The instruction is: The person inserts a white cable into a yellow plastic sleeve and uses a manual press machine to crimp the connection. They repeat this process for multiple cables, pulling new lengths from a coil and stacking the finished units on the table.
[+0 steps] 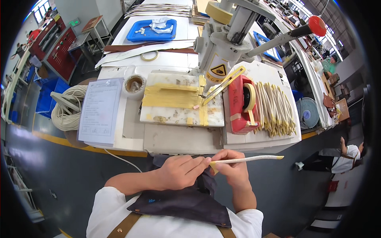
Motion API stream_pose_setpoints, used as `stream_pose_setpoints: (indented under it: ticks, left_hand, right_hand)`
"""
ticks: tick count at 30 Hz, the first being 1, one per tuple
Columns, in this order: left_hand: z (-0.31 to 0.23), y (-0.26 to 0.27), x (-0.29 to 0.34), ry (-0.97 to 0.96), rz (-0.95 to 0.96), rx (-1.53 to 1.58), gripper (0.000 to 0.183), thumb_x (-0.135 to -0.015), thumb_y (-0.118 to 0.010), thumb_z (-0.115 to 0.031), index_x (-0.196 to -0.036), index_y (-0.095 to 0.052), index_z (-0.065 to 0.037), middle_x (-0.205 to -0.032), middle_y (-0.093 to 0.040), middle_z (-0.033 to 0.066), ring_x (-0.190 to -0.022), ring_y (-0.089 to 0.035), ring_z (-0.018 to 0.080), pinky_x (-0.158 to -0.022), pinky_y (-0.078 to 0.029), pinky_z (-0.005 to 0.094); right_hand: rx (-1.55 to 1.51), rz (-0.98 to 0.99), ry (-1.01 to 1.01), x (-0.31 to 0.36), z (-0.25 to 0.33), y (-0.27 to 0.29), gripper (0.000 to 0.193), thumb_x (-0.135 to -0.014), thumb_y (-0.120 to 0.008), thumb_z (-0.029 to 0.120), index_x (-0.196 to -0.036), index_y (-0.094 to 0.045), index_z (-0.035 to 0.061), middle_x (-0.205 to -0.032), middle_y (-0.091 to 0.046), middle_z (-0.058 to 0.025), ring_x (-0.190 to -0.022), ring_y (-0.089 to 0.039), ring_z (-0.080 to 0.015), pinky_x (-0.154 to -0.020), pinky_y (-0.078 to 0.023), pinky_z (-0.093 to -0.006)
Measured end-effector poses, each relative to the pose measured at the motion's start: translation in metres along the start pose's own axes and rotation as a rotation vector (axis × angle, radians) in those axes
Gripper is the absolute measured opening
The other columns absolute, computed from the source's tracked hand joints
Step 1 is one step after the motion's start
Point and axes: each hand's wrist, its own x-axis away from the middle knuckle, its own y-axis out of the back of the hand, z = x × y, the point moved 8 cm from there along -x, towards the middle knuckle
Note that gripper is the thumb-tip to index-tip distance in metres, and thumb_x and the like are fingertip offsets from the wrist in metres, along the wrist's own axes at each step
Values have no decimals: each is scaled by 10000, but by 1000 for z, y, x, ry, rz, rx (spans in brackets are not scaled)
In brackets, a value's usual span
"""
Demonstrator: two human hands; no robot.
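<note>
In the head view, I hold 1 white cord [254, 159] in front of my body, just off the near edge of the bench [170, 139], and its yellow tip [280, 157] points to the right. My right hand [235, 171] is closed on it: the thumb and the forefinger pinch the cord, with almost no gap. My left hand [179, 171] has its fingers bent and close together, and their tips reach the other end of the cord, beside a small piece of yellow tape [214, 168]; whether they grip it, I cannot tell. On the bench, a white slab [212, 113] lies in front of a grey lever machine [216, 45]. To the right of this slab stands a red tape dispenser [238, 123], and beside it lie many similar cords [276, 107]. On the left side, 1 paper sheet [99, 113] lies near a coil of white cord [65, 117].
</note>
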Motion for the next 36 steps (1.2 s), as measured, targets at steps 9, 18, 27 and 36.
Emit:
stream_pose_setpoints:
  ticks: [9, 18, 27, 36]
  left_hand:
    - [16, -13, 2, 254, 83, 305, 215, -840, -759, -95, -1021, -694, 0, -789, -694, 90, -567, -602, 219, -522, -486, 327]
    - [28, -48, 19, 812, 483, 987, 232, -982, -653, -198, -983, -690, 31, -669, -625, 38, -578, -592, 113, -515, -440, 279]
    - [-10, -87, 57, 1326, 540, 2163, 336, -1042, -555, -284, -948, -652, 24, -589, -532, 4, -375, -314, 20, -346, -223, 193]
    - [13, -24, 8, 511, 75, 567, 191, -942, -692, -190, -997, -658, -10, -681, -634, 29, -510, -570, 117, -439, -427, 257]
  right_hand:
    - [771, 7, 463, 0, 46, -14, 178, -787, -738, -46, -949, -734, 28, -812, -693, -91, -688, -663, -208, -598, -514, -310]
    - [1005, -23, 776, 11, 61, -18, 268, -668, -741, -95, -887, -738, 59, -760, -651, -77, -640, -633, -203, -555, -495, -296]
    - [740, 192, 909, 4, 50, -10, 153, -716, -793, 9, -853, -737, 51, -832, -696, -70, -726, -630, -245, -644, -508, -333]
    - [64, -100, 574, -5, -4, 20, 369, -749, -841, 46, -1095, -735, -22, -919, -695, -124, -805, -637, -175, -728, -522, -286]
